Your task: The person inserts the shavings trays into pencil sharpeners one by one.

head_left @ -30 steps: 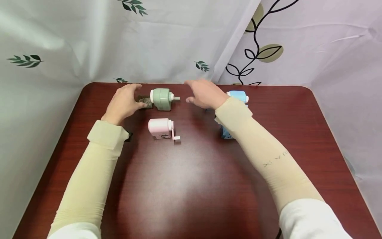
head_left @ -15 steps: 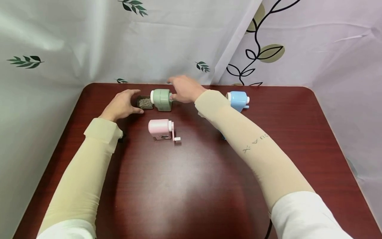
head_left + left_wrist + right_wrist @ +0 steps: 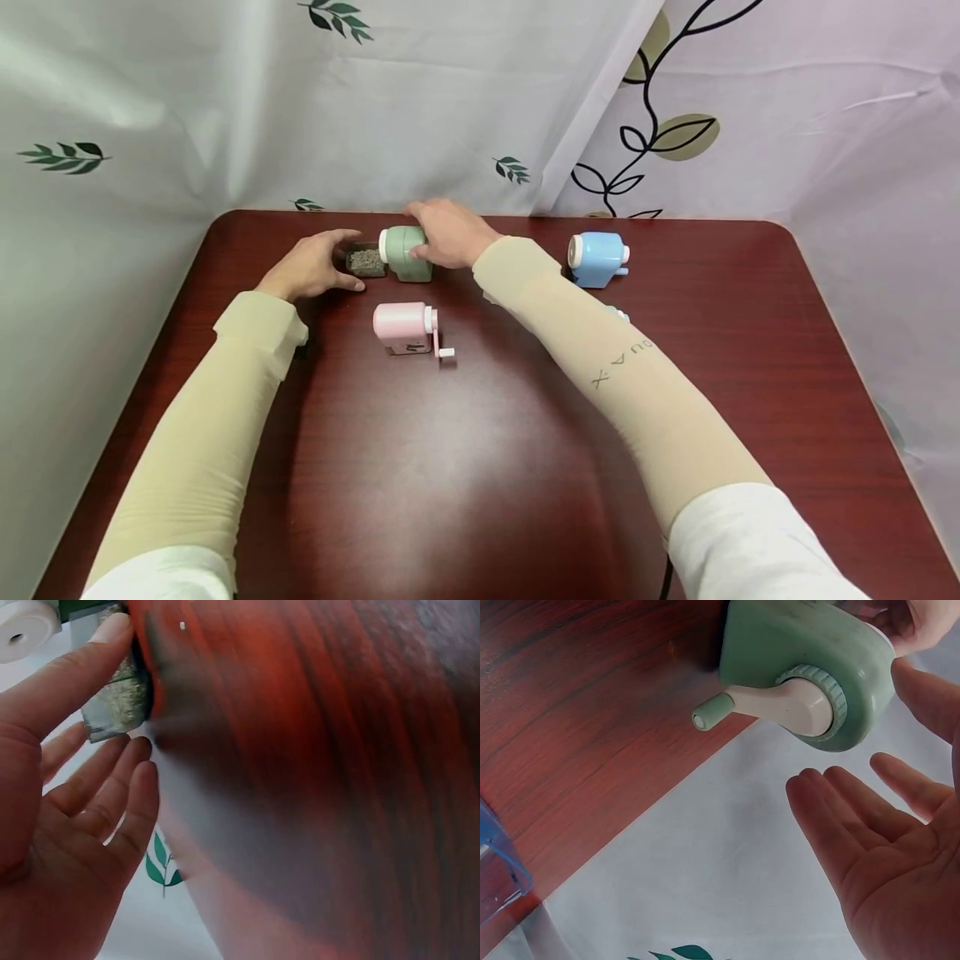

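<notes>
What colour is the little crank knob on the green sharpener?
The knob is green, clearest in the right wrist view.

The worktop [image 3: 480,467] is dark reddish-brown with a streaky wood grain, rounded far corners and a pale patch of reflected light near its middle. Toward the far edge, left of centre, stands a green sharpener [image 3: 401,250], upright, its crank [image 3: 780,707] on the right-hand side. On its left sits a clear box [image 3: 366,263] filled with greyish-tan bits; whether the two are joined cannot be told. Nearer than the green one stands a pink sharpener [image 3: 401,323], upright too, apart from it. Well to the right, a light blue sharpener [image 3: 600,258] stands upright near the far edge. Nearer than that, a pale blue piece [image 3: 618,314] shows, mostly hidden behind a sleeve [image 3: 577,325].
</notes>
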`<act>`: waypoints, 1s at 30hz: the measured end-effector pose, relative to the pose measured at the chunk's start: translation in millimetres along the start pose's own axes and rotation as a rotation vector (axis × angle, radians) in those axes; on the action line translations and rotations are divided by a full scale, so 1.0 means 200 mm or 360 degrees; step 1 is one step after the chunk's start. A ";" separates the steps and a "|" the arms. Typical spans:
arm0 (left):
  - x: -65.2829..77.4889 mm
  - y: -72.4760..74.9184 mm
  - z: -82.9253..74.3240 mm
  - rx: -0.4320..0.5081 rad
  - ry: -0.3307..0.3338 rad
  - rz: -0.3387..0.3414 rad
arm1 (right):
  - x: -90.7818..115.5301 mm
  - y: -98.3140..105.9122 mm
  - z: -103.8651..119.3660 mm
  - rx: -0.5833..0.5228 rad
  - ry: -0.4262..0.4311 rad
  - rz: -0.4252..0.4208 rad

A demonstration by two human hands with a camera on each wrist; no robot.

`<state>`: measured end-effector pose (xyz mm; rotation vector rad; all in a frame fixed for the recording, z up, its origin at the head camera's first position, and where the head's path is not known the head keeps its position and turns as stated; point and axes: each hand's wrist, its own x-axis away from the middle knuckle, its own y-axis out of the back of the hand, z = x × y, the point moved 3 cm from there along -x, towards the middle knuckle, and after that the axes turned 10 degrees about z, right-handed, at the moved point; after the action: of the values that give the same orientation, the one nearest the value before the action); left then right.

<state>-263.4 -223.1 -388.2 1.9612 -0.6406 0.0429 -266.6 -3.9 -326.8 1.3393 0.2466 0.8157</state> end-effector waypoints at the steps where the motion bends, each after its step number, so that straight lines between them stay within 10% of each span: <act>1: 0.00 0.00 0.00 0.0000 -0.0008 -0.0015 | 0.00 0.00 0.00 -0.0003 -0.0002 -0.0001; 30: -0.01 0.00 0.06 -0.0049 -0.0051 -0.0121 | -0.04 -0.06 0.02 0.0014 0.0026 -0.0019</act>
<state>-268.0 -232.1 -393.9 1.9582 -0.5836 -0.0456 -265.7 -12.4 -339.1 1.3388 0.2711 0.8164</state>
